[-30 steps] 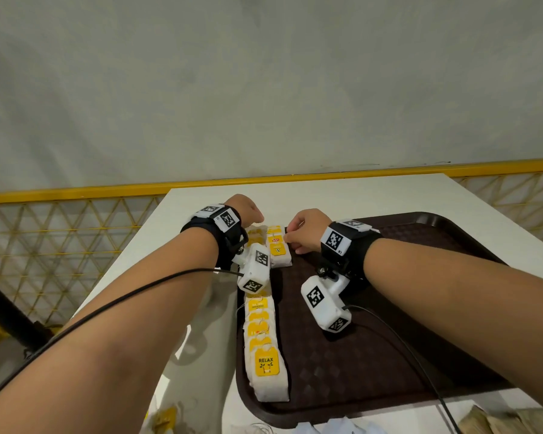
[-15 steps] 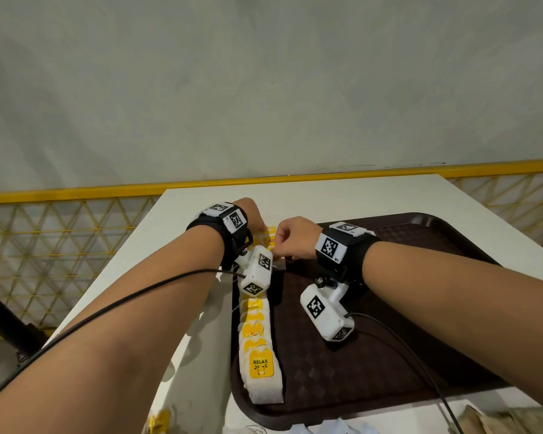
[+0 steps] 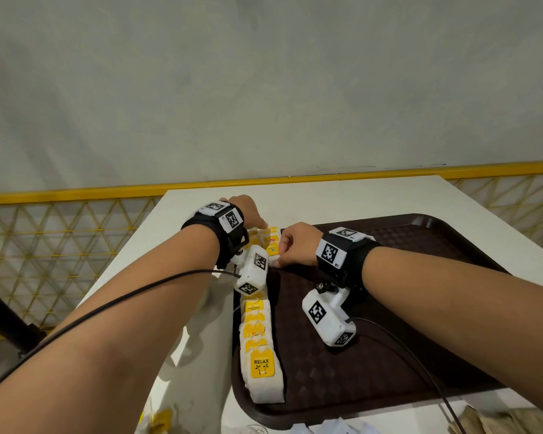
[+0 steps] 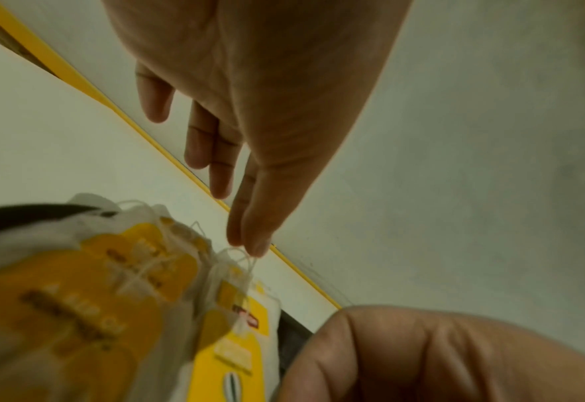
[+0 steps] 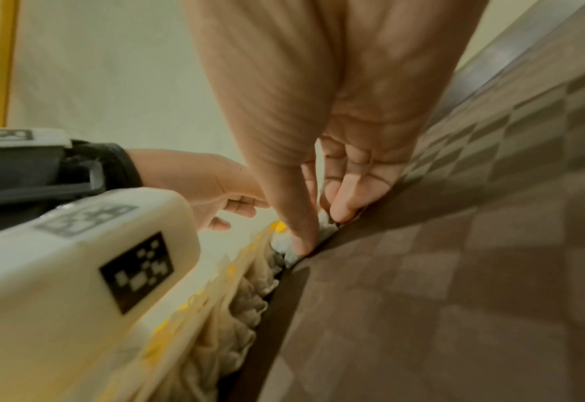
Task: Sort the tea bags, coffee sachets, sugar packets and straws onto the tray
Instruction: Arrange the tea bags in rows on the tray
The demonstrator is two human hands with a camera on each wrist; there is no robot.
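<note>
A brown tray (image 3: 389,371) lies on the white table. Tea bags with yellow tags (image 3: 259,349) run in an overlapping row along its left edge. At the far end of the row, my right hand (image 3: 295,245) reaches in from the tray side. In the right wrist view its thumb (image 5: 301,236) and fingers pinch a tea bag (image 5: 325,225) at the tray floor. My left hand (image 3: 248,211) hovers over the same far end from the table side. In the left wrist view its thumb and forefinger tips (image 4: 256,244) meet on a tea bag string (image 4: 249,261); the other fingers are straight.
The table (image 3: 326,198) ends at a yellow mesh railing (image 3: 60,245) on the left and behind. Loose packets (image 3: 499,421) and a yellow-tagged tea bag (image 3: 160,418) lie at the near table edge. Black wrist-camera cables trail over both forearms.
My right hand has shifted left and nearer, onto the far tea bags. The left hand has stayed at the far end of the row.
</note>
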